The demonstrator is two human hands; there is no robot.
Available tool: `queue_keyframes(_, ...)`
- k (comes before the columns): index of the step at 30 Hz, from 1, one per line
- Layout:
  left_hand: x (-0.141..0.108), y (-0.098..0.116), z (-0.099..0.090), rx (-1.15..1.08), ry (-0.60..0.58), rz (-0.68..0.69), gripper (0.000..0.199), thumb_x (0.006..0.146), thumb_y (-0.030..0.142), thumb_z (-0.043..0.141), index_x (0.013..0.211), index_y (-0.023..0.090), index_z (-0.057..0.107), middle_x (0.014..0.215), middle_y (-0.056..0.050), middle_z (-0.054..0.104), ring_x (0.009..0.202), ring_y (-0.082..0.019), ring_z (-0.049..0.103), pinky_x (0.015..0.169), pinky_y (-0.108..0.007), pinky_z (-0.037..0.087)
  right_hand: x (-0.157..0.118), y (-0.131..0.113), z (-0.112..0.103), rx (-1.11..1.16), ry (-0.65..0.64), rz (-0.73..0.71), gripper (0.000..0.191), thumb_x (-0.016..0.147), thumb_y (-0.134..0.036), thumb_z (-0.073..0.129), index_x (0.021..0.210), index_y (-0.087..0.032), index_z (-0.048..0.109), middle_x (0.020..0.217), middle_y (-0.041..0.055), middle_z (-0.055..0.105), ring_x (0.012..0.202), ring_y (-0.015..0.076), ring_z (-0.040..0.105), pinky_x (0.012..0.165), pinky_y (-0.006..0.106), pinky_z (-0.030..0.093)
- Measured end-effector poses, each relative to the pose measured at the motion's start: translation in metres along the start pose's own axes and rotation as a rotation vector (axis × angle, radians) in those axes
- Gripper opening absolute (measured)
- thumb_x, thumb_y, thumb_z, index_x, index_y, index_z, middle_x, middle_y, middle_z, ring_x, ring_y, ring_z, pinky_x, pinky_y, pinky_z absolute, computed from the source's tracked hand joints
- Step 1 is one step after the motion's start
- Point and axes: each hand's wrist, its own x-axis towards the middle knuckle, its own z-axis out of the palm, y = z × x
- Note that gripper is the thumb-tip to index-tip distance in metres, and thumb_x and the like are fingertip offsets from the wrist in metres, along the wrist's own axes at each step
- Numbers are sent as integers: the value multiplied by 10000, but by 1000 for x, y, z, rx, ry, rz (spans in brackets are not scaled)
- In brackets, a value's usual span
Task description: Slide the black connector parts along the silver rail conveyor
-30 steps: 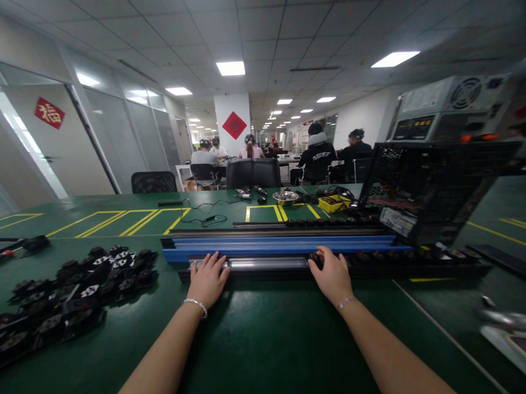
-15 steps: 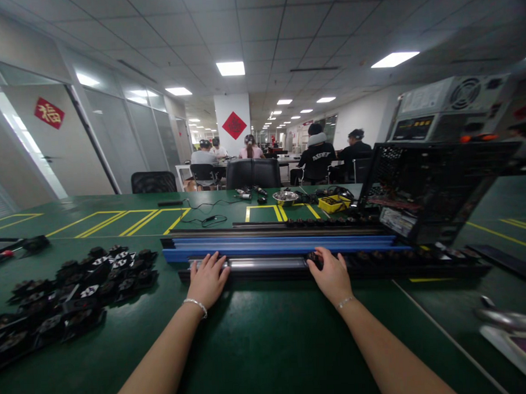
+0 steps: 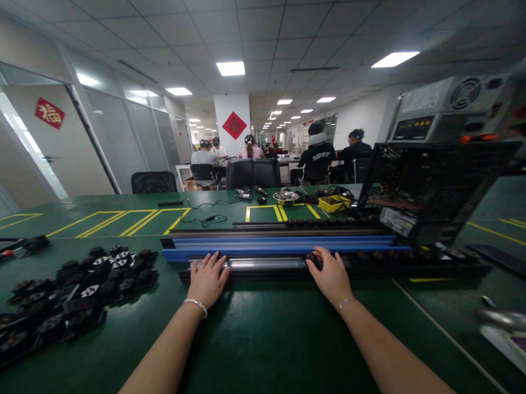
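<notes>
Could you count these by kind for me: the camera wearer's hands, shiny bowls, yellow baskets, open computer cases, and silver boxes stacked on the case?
Hands, left hand and right hand: 2
Shiny bowl: 1
Yellow basket: 1
Open computer case: 1
Silver boxes, upper and lower: 2
Total: 7

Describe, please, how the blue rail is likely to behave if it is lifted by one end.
The blue rail would probably stay stiff, being straight and ridged lengthwise. Its far end would likely dip or swing, given its long, narrow shape. It might scrape the front black rail, which lies close alongside.
</notes>
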Motion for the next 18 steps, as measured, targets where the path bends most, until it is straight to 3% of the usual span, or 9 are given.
queue_keyframes(18,0,-2,2,-10,-5,-7,449,855,439,289,1225,282,489,1367,-35,411,1270,-236,328,1042,-509,181,-1,-5,-1,-38,16,-9,270,778,-307,432,1005,-190,522,928,54,649,894,189,580,994,477,227)
